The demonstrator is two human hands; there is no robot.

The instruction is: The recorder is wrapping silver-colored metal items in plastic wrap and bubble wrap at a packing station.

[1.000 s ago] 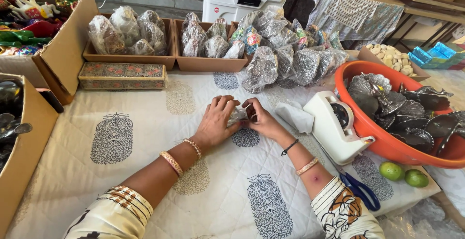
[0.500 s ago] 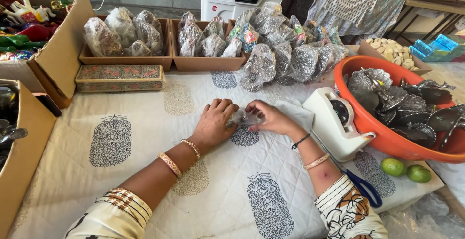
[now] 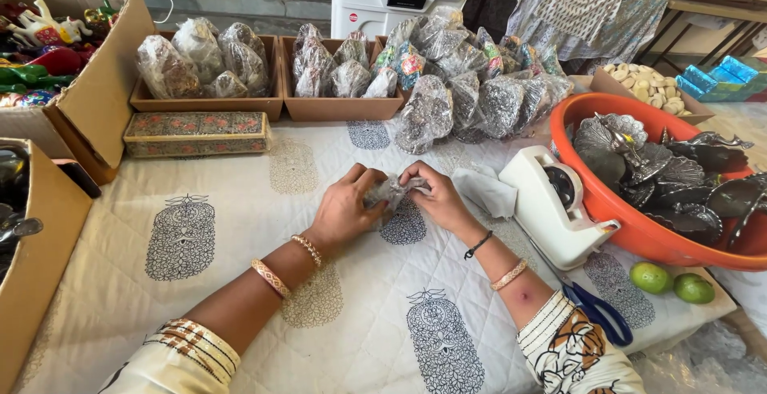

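Note:
A small metal piece wrapped in clear plastic (image 3: 390, 190) sits between both hands, just above the printed white cloth (image 3: 240, 226). My left hand (image 3: 342, 208) grips its left side with curled fingers. My right hand (image 3: 435, 196) pinches its right side at the top. Most of the piece is hidden by the fingers. A white tape dispenser (image 3: 553, 206) stands right of my right hand, and a crumpled white sheet (image 3: 489, 189) lies between them.
An orange tub (image 3: 631, 230) of silver metal figures fills the right side. Blue scissors (image 3: 595, 310) and two limes (image 3: 671, 282) lie near the front right. Wrapped pieces pile in brown trays (image 3: 343, 105) at the back. A patterned long box (image 3: 198, 133) and cardboard boxes (image 3: 104, 82) stand left.
Both hands lifted the wrapped piece slightly and drew closer around it. My right hand, stretched flat half a second ago, now curls over the wrap's top.

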